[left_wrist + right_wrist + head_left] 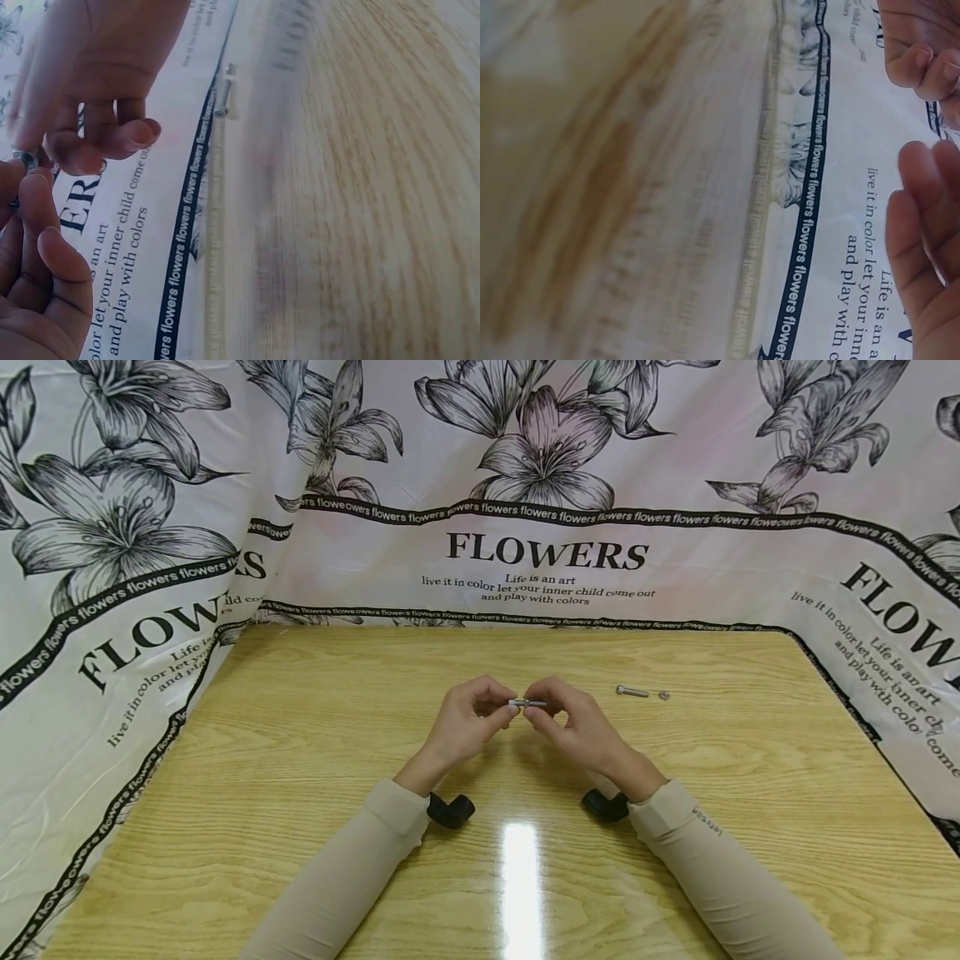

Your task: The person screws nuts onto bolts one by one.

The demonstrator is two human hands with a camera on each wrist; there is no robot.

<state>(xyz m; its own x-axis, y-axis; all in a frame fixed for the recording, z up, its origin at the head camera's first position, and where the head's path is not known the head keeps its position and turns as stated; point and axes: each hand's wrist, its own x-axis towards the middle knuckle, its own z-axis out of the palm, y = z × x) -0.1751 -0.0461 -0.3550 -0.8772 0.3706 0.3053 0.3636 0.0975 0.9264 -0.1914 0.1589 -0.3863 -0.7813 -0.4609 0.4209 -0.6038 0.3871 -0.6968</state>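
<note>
Over the middle of the table, my left hand (471, 720) pinches the head end of a small metal bolt (516, 702) between thumb and fingertips. Facing it, my right hand (576, 722) has thumb and fingers round a nut on the bolt's shaft, whose end points right. In the left wrist view a shiny metal part (27, 158) shows between the fingertips of both hands, partly covered. From the right wrist, my right hand (930, 255) and left hand (922, 56) appear at the edge, and the bolt is hidden.
To the right of my hands, a second bolt (632, 692) lies on the wooden table (300, 735), with a loose nut (663, 695) beside it. Floral printed cloth (547, 560) hangs along the back and sides. Black wrist devices (452, 811) sit under both cuffs.
</note>
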